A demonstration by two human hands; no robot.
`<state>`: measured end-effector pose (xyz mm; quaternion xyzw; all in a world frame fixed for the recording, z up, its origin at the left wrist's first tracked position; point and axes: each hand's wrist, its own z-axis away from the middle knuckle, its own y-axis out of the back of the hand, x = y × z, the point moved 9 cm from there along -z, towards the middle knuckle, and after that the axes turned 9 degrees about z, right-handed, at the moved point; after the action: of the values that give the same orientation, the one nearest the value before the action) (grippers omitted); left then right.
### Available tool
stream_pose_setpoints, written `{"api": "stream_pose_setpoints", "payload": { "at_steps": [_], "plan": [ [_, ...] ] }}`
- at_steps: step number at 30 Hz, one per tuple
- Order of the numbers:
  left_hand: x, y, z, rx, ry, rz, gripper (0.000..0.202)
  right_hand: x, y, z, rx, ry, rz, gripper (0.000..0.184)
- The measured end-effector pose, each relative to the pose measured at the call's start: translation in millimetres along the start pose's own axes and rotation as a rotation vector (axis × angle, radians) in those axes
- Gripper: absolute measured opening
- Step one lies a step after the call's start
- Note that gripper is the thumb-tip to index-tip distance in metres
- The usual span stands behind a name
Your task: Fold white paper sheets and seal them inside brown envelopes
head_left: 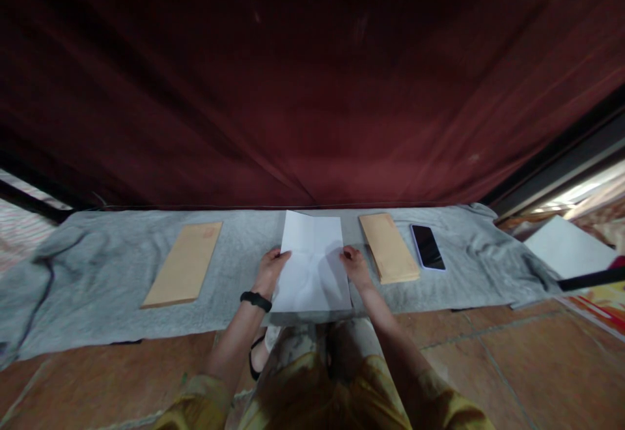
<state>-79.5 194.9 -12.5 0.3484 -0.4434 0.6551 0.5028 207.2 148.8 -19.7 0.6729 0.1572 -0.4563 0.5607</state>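
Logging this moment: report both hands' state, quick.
Left hand: closed, holding the white paper at its left edge.
Right hand: closed, holding that white paper at its right edge.

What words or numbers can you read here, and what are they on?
None can be read.
Left brown envelopes: faint reddish print at the far right corner, too blurred.
Right brown envelopes: faint reddish marks, too blurred.
White creased paper sheet: no writing shows.
Smartphone: dark screen, no text shows.

dark red fabric [312,111] | grey-draped surface [102,273] | brown tiled floor [517,365] | dim light
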Motion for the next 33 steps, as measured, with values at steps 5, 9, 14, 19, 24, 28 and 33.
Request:
{"api": "stream_pose_setpoints", "payload": {
  "at_steps": [5,9,14,19,24,28,33],
  "plan": [
    [14.9,-7.7,7.8,-0.023,0.006,0.032,0.040,-4.5,5.5,3.8,0.017,-0.029,-0.079,0.006],
    [32.1,-14.2,22.2,-0.094,0.021,0.100,0.040,-8.0,0.1,8.4,-0.063,-0.055,-0.198,0.018],
    [52.2,-19.3,42.1,-0.180,0.026,0.127,0.043,-14.3,-9.0,23.2,-0.214,-0.141,-0.606,0.045],
    [69.1,-17.7,55.4,-0.187,0.023,0.166,0.042,-14.0,-3.0,29.2,-0.161,-0.262,-0.829,0.043],
    [82.2,-21.6,66.3,-0.242,0.030,0.185,0.042,-27.9,-4.7,34.8,-0.250,-0.255,-0.896,0.033],
    [89.6,-23.2,72.6,-0.283,0.026,0.175,0.044,-38.1,-4.8,41.9,-0.348,-0.288,-0.966,0.027],
    [105.0,-20.1,71.3,-0.313,-0.073,0.056,0.039,-48.5,12.5,39.6,-0.341,-0.243,-0.984,0.028]
  ]
}}
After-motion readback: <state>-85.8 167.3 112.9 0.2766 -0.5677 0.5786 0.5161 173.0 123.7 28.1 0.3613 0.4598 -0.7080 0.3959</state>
